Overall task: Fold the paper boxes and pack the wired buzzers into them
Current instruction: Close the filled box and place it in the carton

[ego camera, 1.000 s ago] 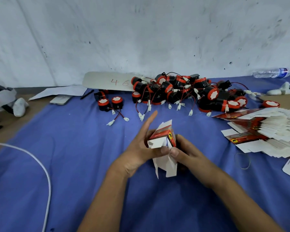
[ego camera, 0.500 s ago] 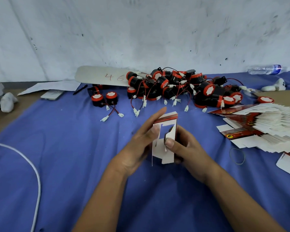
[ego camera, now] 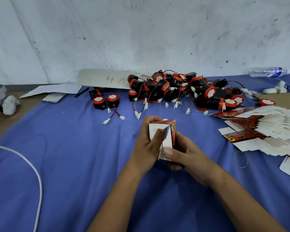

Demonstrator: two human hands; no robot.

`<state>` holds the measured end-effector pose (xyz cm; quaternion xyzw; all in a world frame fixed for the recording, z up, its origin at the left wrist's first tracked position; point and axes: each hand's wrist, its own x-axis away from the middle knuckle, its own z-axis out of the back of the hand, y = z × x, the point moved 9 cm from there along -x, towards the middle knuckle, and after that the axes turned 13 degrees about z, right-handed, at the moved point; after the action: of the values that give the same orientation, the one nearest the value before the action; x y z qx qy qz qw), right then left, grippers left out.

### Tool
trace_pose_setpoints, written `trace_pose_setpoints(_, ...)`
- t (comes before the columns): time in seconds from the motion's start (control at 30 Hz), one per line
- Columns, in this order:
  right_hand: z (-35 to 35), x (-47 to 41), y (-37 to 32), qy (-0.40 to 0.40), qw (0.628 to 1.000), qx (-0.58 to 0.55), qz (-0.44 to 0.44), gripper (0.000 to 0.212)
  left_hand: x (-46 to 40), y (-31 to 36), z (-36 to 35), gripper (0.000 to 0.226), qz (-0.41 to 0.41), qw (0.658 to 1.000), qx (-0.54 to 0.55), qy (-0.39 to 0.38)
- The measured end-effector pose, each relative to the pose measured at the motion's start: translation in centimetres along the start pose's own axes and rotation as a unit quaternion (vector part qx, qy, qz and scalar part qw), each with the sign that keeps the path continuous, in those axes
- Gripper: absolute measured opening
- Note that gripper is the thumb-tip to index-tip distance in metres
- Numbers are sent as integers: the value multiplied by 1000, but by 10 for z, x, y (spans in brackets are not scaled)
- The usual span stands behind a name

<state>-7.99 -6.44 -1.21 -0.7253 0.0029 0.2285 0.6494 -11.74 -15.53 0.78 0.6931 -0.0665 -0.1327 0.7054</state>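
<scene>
At the centre of the frame, both hands hold a half-folded red and white paper box (ego camera: 164,134) above the blue cloth (ego camera: 74,156). The left hand (ego camera: 149,144) curls around its left side with the thumb across a white flap; the right hand (ego camera: 182,154) grips its lower right edge. A heap of black and red wired buzzers (ego camera: 182,91) lies behind, and a fanned stack of flat unfolded boxes (ego camera: 266,128) lies at right.

A makeshift packing workbench: a blue cloth-covered table (ego camera: 57,164) against a scuffed, whitewashed wall (ego camera: 141,30), heaped with black-and-red wired buzzers (ego camera: 182,89) and a fanned stack of flat red-and-white paper boxes (ego camera: 266,129).
</scene>
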Motion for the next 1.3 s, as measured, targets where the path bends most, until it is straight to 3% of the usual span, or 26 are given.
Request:
trace_pose_setpoints(0.2, -4, 0, -3, -36, 998, 57, 16, 63, 2, 3, 4, 32, -1, 1000, 15, -5)
trace_pose_setpoints(0.3, 5, 0, -4, 11, 994, 105, 20, 67, 3, 3, 3, 19, -1, 999, 38, -15)
trace_pose_setpoints(0.43, 8, -1, -6, 43, 998, 27, 32, 65, 4, 7, 7, 22, -8, 995, 101, 20)
trace_pose_setpoints(0.57, 4, -3, -9, 26, 998, -27, 57, 77, 3, 7, 19, 16, -32, 989, 119, 80)
trace_pose_setpoints(0.67, 8, -4, -10, 47, 996, 23, 74, 74, 11, 23, 25, 25, -128, 981, -3, 143)
trace_pose_setpoints(0.77, 20, -1, -11, 118, 985, 98, 80, 70, 20, 37, 16, 39, -236, 943, -164, 167)
trace_pose_setpoints(0.93, 37, 6, -18, 200, 954, 194, 107, 63, 12, 29, 2, 45, -202, 970, -114, 75)
trace_pose_setpoints(1.07, 54, 13, -19, 266, 928, 238, 109, 56, 16, 29, -6, 41, -213, 969, -114, 56)
trace_pose_setpoints(1.2, 66, 19, -17, 303, 901, 294, 101, 52, 23, 30, -21, 51, -251, 941, -225, 36)
trace_pose_setpoints(1.3, 73, 20, -11, 319, 906, 267, 79, 43, 21, 21, -37, 67, -247, 909, -336, 17)
